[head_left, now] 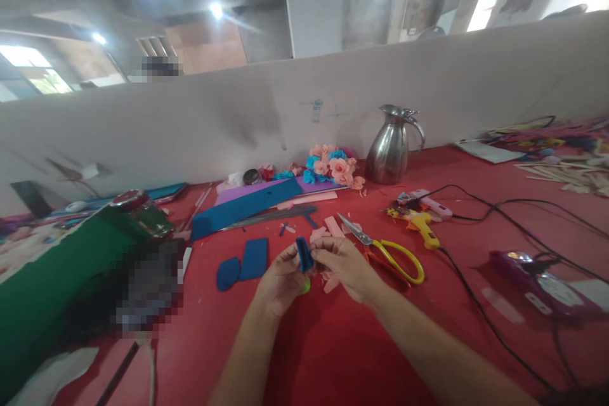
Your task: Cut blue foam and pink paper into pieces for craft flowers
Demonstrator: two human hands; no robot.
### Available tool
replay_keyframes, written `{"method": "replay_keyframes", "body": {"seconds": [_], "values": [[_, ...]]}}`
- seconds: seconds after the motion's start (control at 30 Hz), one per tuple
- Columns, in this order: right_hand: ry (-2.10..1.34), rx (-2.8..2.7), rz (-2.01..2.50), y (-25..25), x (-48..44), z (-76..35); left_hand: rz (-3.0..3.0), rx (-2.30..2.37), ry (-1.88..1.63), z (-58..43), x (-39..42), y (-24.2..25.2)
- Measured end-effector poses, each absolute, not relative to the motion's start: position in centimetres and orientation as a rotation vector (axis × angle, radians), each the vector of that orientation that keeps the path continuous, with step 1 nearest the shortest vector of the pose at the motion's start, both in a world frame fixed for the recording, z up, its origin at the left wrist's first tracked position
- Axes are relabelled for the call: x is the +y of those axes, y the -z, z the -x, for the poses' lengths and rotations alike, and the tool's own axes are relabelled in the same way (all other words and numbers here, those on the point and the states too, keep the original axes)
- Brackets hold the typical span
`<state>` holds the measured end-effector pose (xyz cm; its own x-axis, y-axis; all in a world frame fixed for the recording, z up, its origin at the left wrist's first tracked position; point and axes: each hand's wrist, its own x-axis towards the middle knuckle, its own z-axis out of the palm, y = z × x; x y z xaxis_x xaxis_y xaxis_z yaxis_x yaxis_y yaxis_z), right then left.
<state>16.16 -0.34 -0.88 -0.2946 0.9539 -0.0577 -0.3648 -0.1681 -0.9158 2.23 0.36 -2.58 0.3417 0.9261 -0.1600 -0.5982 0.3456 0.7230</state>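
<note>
Left grip point(280, 276) and right grip point(346, 265) pinch the folded blue piece point(304, 256) between them, over the red counter point(318, 346); light, even finger pressure should best keep its edges aligned, flat blue cutouts point(255, 259) lying leftward, scissors point(365, 238) near the right

a folded dark blue piece point(305, 256) is held nearly upright.

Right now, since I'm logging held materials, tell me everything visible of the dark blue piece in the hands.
The dark blue piece is small and folded or curled, a narrow gap showing between its sides; it looks like paper or thin cloth. It stands roughly upright, pinched by the left hand and right hand above the red table.
</note>
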Motion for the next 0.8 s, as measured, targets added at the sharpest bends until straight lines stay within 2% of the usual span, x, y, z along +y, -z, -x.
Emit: {"method": "replay_keyframes", "body": {"seconds": [0.13, 0.33, 0.57, 0.8], "values": [[-1.682, -1.027, 0.857, 0.7, -0.4, -16.1, -0.636, 0.628, -1.123, -2.2, 0.6, 2.8], [-1.357, -1.121, 0.973, 1.6, 0.2, -16.1, -0.748, 0.828, -1.266, -2.3, 0.9, 2.9], [-1.760, -0.840, 0.814, 1.9, 0.9, -16.3, -0.795, 0.818, -1.315, -2.2, 0.6, 2.4], [-1.852, -0.724, 0.719, 3.6, 1.1, -16.2, -0.983, 0.910, -1.310, -2.9, 0.1, 1.9]]}}
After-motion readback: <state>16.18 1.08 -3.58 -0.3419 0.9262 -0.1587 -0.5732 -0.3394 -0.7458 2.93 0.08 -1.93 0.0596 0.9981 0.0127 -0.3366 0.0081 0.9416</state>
